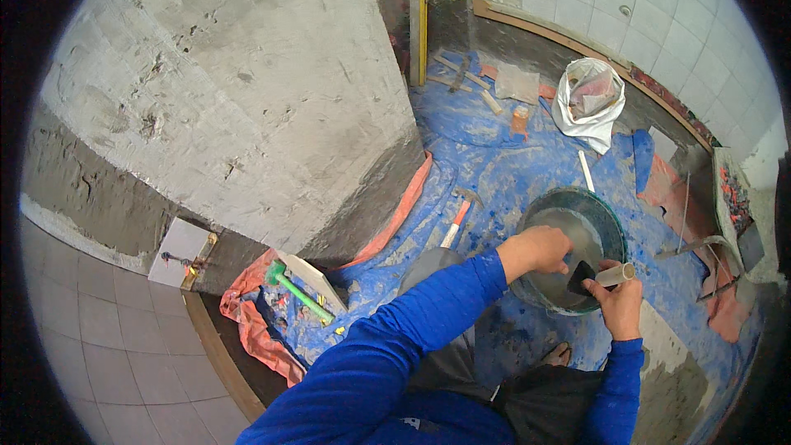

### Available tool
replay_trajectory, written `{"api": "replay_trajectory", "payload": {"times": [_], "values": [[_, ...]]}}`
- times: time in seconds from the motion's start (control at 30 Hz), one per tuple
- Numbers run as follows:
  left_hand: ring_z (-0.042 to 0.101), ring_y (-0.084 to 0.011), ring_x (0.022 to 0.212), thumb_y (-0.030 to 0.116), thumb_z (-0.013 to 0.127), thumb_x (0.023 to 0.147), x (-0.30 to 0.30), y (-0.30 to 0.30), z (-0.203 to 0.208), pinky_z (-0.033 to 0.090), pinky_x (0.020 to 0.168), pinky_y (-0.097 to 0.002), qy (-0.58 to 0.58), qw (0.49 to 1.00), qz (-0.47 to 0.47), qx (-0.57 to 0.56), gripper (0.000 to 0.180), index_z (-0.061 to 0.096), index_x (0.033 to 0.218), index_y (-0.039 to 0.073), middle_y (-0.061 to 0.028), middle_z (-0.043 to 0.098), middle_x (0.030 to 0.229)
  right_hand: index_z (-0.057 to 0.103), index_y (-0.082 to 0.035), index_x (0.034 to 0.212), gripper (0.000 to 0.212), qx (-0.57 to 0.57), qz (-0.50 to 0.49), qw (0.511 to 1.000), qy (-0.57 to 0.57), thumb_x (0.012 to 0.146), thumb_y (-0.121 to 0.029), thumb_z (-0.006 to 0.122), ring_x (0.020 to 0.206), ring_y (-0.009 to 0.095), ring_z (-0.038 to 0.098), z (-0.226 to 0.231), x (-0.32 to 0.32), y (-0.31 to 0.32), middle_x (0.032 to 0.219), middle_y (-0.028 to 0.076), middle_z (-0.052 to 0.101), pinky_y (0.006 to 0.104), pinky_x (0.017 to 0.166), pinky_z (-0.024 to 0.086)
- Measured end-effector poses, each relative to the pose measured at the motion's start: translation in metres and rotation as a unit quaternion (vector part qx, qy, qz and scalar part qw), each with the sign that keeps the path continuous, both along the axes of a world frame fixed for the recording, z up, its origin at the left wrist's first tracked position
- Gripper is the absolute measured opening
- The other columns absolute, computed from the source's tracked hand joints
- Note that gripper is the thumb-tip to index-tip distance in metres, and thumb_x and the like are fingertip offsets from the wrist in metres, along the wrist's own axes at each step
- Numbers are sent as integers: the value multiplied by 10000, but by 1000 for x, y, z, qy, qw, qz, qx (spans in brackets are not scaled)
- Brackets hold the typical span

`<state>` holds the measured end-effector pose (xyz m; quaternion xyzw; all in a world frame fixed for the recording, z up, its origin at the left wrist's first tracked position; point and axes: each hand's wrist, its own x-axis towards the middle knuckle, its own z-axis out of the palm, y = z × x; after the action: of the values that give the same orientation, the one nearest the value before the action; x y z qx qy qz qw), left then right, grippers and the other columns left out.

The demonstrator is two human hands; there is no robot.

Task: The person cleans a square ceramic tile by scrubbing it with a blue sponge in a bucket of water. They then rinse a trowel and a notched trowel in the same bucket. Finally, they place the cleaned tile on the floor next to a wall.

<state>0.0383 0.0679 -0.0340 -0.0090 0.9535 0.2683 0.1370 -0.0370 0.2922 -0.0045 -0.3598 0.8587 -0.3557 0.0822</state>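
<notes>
Green bucket (620,235) sits on the blue tarp (498,177) w/ wet grey mix (579,235) inside. L hand (540,249) is over the bucket's left part, fingers curled down toward the mix — can't tell if they pinch anything. R hand (618,301) is at the bucket's near-right rim, fingers wrapped round a pale tube (616,275), thumb by a flat black piece (582,278) that hangs over the bucket; can't tell if tube & black piece are joined. Hands are apart, neither spread flat.

Rest, all re: bucket — white stick (586,171) just beyond it, white sack (606,128) farther out past that. Hammer (458,216) w/ red-and-white handle lies to its left. Well off to its left & nearer the person: green brush (303,297), w/ a pale board (315,280) leaning beside it. Bare foot (559,354) nr the bucket's close side.
</notes>
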Motion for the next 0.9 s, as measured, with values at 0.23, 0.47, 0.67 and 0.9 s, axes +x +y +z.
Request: {"api": "replay_trajectory", "payload": {"times": [0.23, 0.47, 0.67, 0.9], "values": [[674, -417, 1077, 360, 762, 855, 2, -1, -2, 532, 935, -496, 13, 1000, 5, 12, 491, 676, 1234, 59, -204, 727, 1106, 723, -3, 1062, 412, -1, -17, 1000, -18, 710, -129, 894, 801, 260, 732, -4, 0, 0, 885, 148, 750, 364, 728, 557], [682, -390, 1074, 367, 786, 849, 4, 0, 0, 542, 909, -479, 28, 1000, 9, 7, 461, 712, 1179, 53, -191, 732, 1104, 724, -2, 1061, 417, -2, 2, 1000, -1, 705, -127, 899, 793, 254, 733, -2, 0, 0, 882, 149, 751, 357, 724, 559], [686, -388, 1062, 369, 785, 849, 3, 1, -5, 544, 903, -475, 40, 999, 9, 10, 448, 719, 1155, 49, -193, 734, 1089, 726, -2, 1060, 423, -8, 1, 1000, -3, 693, -115, 903, 803, 256, 739, -1, 1, -1, 881, 158, 749, 366, 724, 560], [682, -404, 1062, 368, 774, 840, 1, -1, -15, 540, 918, -488, 45, 999, 6, 21, 446, 713, 1146, 49, -198, 731, 1091, 717, 4, 1049, 403, -4, -1, 1000, 3, 698, -96, 886, 797, 246, 722, -4, -1, 0, 876, 143, 741, 362, 739, 555]]}}
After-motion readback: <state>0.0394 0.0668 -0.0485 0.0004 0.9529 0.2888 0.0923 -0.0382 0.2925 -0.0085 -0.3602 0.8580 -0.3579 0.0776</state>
